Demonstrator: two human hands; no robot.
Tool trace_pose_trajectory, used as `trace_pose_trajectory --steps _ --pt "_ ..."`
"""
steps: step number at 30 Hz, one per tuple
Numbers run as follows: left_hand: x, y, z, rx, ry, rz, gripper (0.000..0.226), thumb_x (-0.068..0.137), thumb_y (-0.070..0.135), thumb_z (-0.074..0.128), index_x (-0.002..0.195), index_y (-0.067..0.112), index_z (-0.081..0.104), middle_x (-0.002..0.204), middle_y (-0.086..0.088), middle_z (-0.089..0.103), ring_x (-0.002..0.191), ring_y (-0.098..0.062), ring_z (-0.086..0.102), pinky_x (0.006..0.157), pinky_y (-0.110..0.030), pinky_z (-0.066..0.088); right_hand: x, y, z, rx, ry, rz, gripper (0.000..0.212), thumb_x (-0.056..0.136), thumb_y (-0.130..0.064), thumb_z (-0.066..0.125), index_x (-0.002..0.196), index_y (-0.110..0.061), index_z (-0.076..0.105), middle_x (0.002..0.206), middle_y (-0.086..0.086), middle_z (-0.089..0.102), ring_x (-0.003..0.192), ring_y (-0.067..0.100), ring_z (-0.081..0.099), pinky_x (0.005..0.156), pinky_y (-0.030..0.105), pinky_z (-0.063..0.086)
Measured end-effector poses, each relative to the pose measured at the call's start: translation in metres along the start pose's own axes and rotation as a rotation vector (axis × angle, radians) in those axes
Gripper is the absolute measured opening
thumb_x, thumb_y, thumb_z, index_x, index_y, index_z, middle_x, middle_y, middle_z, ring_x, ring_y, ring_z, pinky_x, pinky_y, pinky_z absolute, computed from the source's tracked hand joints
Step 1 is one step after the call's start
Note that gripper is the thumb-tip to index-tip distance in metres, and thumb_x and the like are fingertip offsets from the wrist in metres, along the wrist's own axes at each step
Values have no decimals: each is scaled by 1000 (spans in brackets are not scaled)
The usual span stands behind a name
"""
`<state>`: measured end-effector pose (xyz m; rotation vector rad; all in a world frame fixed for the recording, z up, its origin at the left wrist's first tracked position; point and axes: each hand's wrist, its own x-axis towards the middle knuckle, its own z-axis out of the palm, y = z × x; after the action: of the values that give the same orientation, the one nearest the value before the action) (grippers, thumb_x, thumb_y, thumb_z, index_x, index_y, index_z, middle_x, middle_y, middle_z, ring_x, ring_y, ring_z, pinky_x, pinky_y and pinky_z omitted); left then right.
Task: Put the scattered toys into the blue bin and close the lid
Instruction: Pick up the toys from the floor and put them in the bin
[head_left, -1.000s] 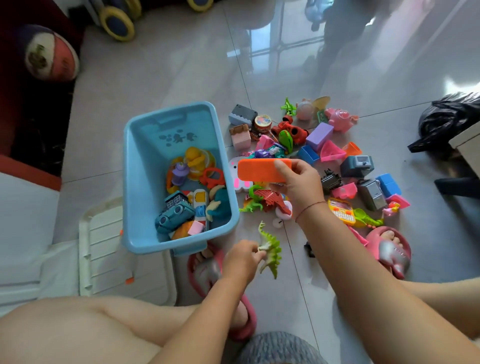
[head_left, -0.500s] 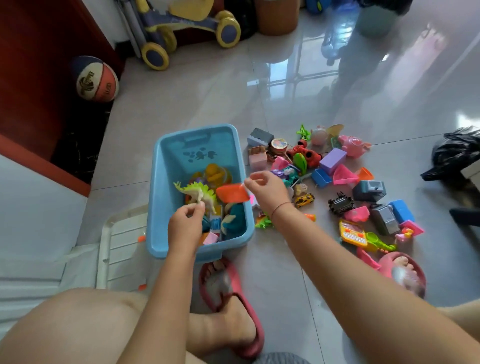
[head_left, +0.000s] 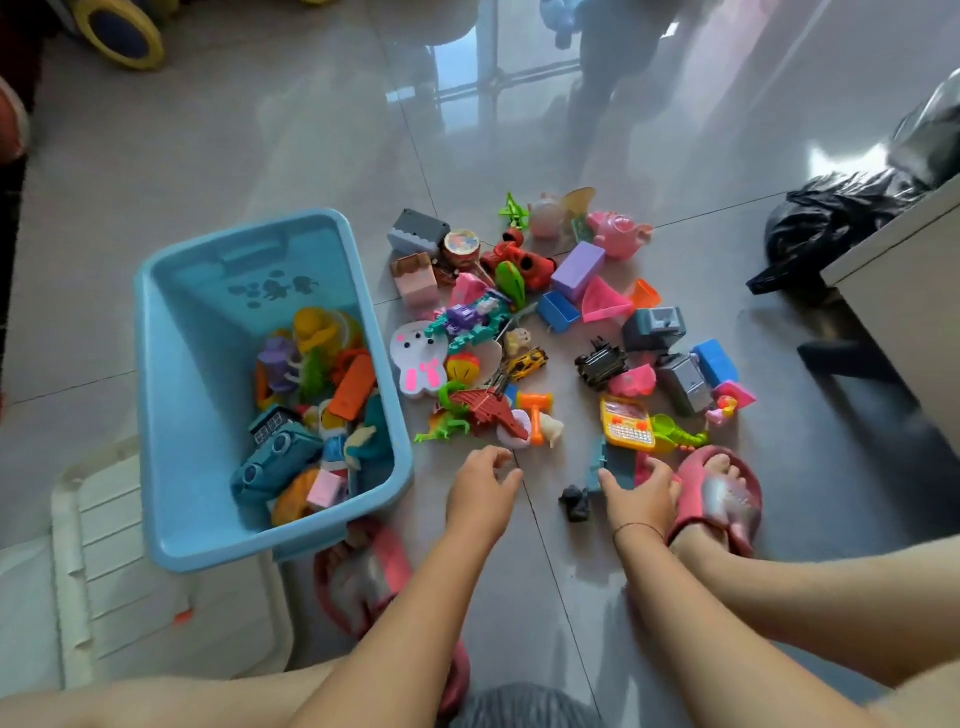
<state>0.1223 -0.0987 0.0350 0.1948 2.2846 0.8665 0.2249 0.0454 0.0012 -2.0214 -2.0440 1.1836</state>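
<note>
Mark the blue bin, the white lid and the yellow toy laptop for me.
blue bin (head_left: 192, 389): head view, bare inner left wall.
white lid (head_left: 156, 597): head view, ribbed top surface.
yellow toy laptop (head_left: 630, 431): head view, keypad.

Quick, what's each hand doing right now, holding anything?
Left hand: open, fingers loosely curled, holding nothing.
Right hand: closed, gripping a blue-grey plastic toy.

A single head-worn wide-angle camera is looking down and forward at the floor (head_left: 322, 156), hovering close above the blue bin (head_left: 197, 395).
</note>
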Motion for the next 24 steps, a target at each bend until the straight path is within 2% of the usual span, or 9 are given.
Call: trace_pose_trajectory --steps 4,7,10,13,16,20,24 --pt "27 -13 37 183 -205 -63 49 85 33 63 130 19 50 131 -4 51 117 -23 52 96 -36 45 21 9 15 -37 -43 19 73 71 -35 76 129 -9 41 131 20 46 122 37 44 103 45 37" --pt "34 -17 63 303 -289 14 69 80 37 68 140 21 37 141 -3 40 129 -23 39 104 -37 38 33 10 25 -83 -78 17 75 73 -35 75 129 -2 39 131 22 46 122 37 43 101 43 37" --pt "36 -15 86 403 -341 107 77 76 40 71 141 23 33 140 -2 36 129 -24 37 105 -37 34 42 13 30 -112 -112 24 65 73 -36 74 118 -1 44 123 21 48 114 36 47 92 42 41" --pt "39 -15 103 422 -358 135 75 73 40 73 136 24 36 133 -2 38 124 -24 39 103 -36 36 49 17 30 -136 -129 -16 58 72 -38 75 109 -2 49 116 18 50 107 34 50 86 41 43" --pt "43 -15 115 474 -345 176 63 74 35 72 127 21 42 124 -4 40 116 -26 42 98 -36 38 52 19 29 -164 -140 -51 54 71 -39 76 104 -4 52 110 15 52 102 32 53 80 39 43" --pt "47 -16 122 564 -342 234 47 79 23 67 120 16 45 120 -8 42 114 -28 44 94 -37 41 52 16 28 -188 -142 -90 56 71 -40 76 108 -4 53 110 14 54 102 31 54 80 35 43" --pt "52 -19 113 459 -305 161 45 80 25 67 119 14 46 121 -7 44 117 -26 43 94 -37 43 52 10 29 -244 -142 -126 60 71 -43 75 114 -6 54 112 14 55 104 32 54 81 34 42"
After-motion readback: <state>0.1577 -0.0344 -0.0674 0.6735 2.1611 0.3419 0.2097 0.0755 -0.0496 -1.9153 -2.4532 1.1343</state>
